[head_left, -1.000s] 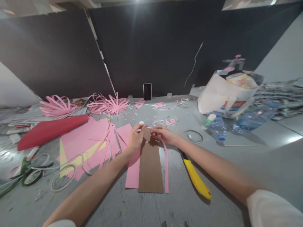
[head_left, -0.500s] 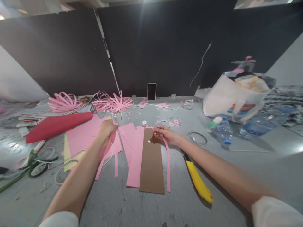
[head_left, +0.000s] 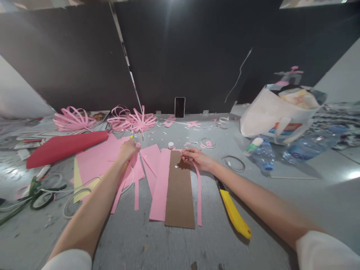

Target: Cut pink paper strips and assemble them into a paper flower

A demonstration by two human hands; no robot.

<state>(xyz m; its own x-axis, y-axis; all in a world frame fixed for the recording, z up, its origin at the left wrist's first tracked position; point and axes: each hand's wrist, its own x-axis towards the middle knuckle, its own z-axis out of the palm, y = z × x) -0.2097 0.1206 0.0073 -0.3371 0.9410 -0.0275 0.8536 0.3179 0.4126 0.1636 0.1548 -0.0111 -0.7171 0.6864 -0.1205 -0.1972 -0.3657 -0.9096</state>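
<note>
Your right hand [head_left: 197, 158] pinches a pink strip [head_left: 198, 195] at frame centre, beside the brown card [head_left: 179, 195]. Your left hand [head_left: 128, 150] grips pink paper strips [head_left: 123, 183] left of centre.

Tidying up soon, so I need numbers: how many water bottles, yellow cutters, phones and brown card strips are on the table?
Water bottles: 2
Yellow cutter: 1
Phone: 1
Brown card strip: 1
Total: 5
</note>
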